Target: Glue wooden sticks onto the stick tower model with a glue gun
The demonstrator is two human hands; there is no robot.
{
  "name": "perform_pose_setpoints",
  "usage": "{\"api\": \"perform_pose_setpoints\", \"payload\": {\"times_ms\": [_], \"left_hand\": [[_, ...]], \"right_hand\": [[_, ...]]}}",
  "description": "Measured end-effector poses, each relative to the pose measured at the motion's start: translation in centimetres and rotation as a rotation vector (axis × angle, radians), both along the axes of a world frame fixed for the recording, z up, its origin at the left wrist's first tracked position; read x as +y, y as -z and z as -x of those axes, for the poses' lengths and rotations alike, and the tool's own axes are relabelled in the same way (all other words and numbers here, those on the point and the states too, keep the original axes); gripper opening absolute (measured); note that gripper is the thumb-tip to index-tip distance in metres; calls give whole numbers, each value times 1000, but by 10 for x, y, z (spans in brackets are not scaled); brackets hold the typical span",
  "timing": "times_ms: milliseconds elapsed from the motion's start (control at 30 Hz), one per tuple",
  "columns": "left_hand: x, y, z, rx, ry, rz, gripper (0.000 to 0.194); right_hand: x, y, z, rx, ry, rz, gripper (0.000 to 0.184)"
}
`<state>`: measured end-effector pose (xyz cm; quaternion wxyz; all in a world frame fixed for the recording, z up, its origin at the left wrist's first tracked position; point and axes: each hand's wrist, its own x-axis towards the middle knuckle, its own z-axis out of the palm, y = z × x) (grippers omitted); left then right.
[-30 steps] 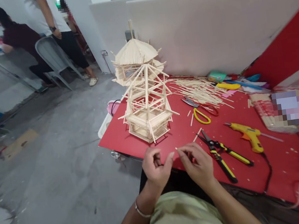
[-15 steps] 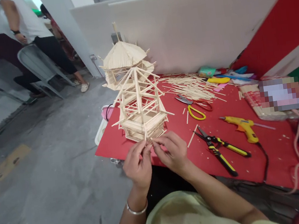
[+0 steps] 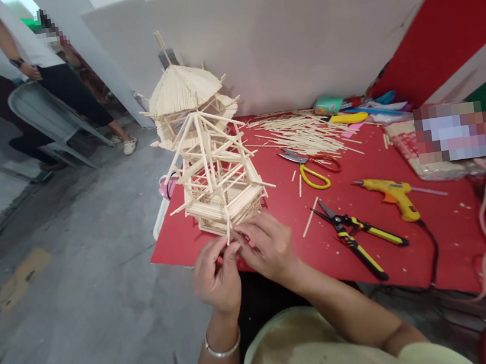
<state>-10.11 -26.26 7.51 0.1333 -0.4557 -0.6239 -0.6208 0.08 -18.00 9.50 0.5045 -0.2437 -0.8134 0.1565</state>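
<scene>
Head view: your left fingers (image 3: 231, 252), right fingers (image 3: 246, 247) bent narrow, grip unclear; beyond, stick tower (image 3: 245, 198): upper roof (image 3: 181, 88) clad, lower rafters (image 3: 205, 151) bare.

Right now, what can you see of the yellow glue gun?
The glue gun is yellow and looks like plastic, with an orange trigger and a metal tip pointing left. It lies on its side on the red table, right of the cutters. A pale glue stick pokes out behind, and a black cord leaves the handle.
</scene>
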Motion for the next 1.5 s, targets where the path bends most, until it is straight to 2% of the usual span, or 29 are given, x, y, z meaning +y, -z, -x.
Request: {"api": "perform_pose_setpoints", "payload": {"times_ms": [200,333,567,833,1167,1300,1500], "left_hand": [[1,1,2,9,-10,20,17],[3,0,3,44,-12,-24,23],[4,8,1,12,16,-30,30],[0,13,-1,50,-78,37,29],[0,10,-3,67,-42,43,24],[0,13,-3,50,-29,9,28],[-4,18,-7,49,-54,40,31]], "right_hand": [[1,2,0,46,-17,-5,12],[1,4,-2,71,-35,35,15],[5,7,-2,127,-70,38,16],[7,8,0,127,-98,26,16],[8,10,0,106,-89,34,13],[7,11,1,112,-87,38,14],[5,15,0,124,-85,44,16]]}}
